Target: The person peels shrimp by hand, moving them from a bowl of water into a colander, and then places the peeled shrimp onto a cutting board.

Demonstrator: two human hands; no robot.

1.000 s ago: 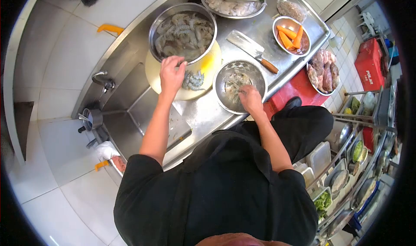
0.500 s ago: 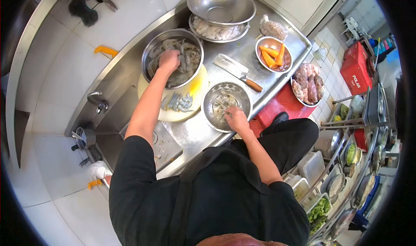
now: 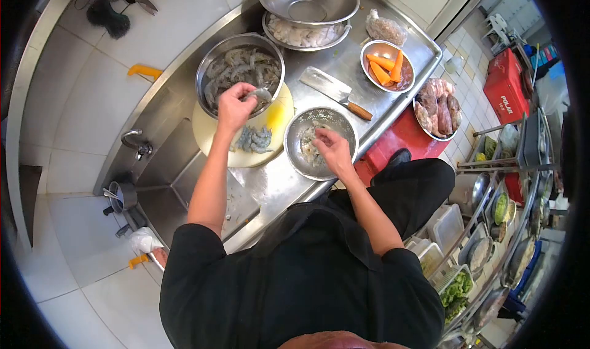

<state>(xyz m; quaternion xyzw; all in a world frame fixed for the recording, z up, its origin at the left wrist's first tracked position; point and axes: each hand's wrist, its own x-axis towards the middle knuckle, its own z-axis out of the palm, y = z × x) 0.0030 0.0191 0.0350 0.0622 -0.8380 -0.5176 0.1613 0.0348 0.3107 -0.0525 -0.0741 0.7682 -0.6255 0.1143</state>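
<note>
My left hand [image 3: 236, 107] is closed on a grey shrimp [image 3: 260, 94] at the near rim of a steel bowl [image 3: 203, 72] of raw shrimp. Below it, a round cutting board [image 3: 206, 134] bears a small heap of peeled shrimp [image 3: 255, 139]. My right hand [image 3: 334, 150] is over the right part of a perforated steel colander [image 3: 294, 129], its fingers bent together; whatever they may hold is hidden. Shells and scraps [image 3: 309, 147] lie in the colander.
A cleaver [image 3: 326, 84] lies behind the colander, near a bowl of carrot pieces [image 3: 381, 70]. Stacked steel bowls [image 3: 309, 1] stand at the back. A sink [image 3: 166, 164] is at left; a meat bowl [image 3: 437, 110] and shelves stand at right.
My left hand has come up out of the shrimp toward the bowl's near rim, now with a shrimp in it. My right hand has risen slightly within the colander. The view has shifted a little.
</note>
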